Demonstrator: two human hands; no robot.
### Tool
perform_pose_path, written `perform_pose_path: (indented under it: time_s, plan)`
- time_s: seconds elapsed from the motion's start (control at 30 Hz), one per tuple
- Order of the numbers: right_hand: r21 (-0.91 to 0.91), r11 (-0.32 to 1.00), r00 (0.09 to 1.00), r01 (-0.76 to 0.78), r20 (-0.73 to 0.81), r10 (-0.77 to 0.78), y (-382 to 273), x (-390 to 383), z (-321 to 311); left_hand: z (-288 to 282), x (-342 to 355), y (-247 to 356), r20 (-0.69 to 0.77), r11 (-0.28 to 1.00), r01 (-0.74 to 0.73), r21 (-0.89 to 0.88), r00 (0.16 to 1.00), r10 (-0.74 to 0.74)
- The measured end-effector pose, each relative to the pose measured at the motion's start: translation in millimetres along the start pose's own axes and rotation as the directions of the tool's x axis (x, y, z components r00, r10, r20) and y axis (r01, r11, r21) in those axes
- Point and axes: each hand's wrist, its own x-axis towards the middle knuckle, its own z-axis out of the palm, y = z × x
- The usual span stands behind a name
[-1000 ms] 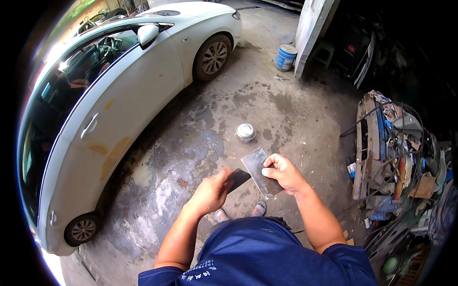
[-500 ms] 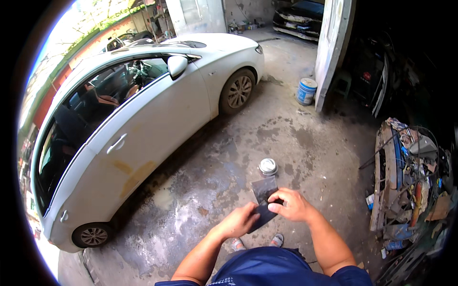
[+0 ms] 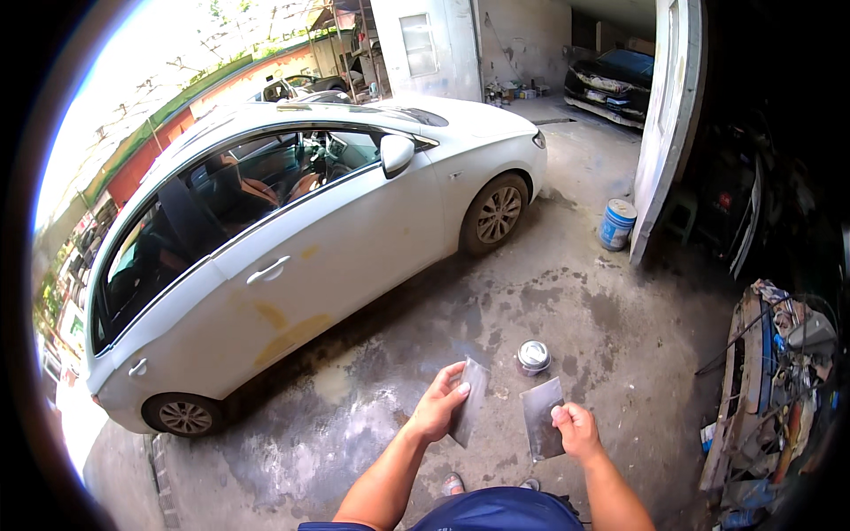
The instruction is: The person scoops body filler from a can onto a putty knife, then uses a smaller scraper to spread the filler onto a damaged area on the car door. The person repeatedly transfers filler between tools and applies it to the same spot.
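Observation:
My left hand (image 3: 438,405) grips a thin grey rectangular sheet (image 3: 473,400) by its left edge, tilted partly edge-on. In my right hand (image 3: 578,430) another flat grey rectangular sheet (image 3: 540,418) is pinched at its right edge, with a darker lower part. The two sheets are apart, a gap of floor between them. Whether they are sandpaper or stiff scraper plates I cannot tell. Just beyond the right-hand sheet, a round silver tin (image 3: 534,356) stands on the floor.
A white car (image 3: 354,221) with yellowish patches on its door stands along the left. A blue and white bucket (image 3: 617,225) sits by the door panel (image 3: 668,124). Scrap parts (image 3: 779,372) are piled at right. A dark car (image 3: 611,84) is parked farther back.
My hands, close together over overlapping dark pieces before, have moved apart, each with its own sheet. The view has tilted up, so the car and tin sit lower and farther right.

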Motion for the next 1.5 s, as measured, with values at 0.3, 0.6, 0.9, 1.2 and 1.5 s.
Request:
perform_pose_path:
  time_s: [0.3, 0.6, 0.9, 1.2, 1.5]
  plan:
    - [0.516, 0.855, 0.993, 0.053, 0.061, -0.098, -35.0, 25.1, 14.4, 17.3, -8.4, -37.1, 0.291, 0.867, 0.198, -0.458, 0.955, -0.065]
    - [0.072, 0.971, 0.972, 0.226, 0.044, -0.230, -42.9, 17.4, 53.7, 25.7, -14.6, -49.0, 0.098, 0.964, 0.122, -0.238, 0.990, -0.101]
    - [-0.101, 0.957, 0.957, 0.271, -0.078, -0.280, -53.1, 7.6, 64.5, 32.0, -7.3, -51.0, 0.071, 0.977, 0.079, -0.196, 0.995, -0.066]
    - [-0.098, 0.937, 0.942, 0.334, -0.008, -0.337, -54.8, -4.0, 60.3, 41.4, -6.8, -35.2, 0.011, 0.941, 0.068, -0.332, 0.998, -0.068]
    - [-0.101, 0.901, 0.907, 0.421, 0.014, -0.422, -54.5, -15.6, 61.3, 34.4, -4.3, -37.1, 0.084, 0.891, 0.115, -0.439, 0.993, -0.087]
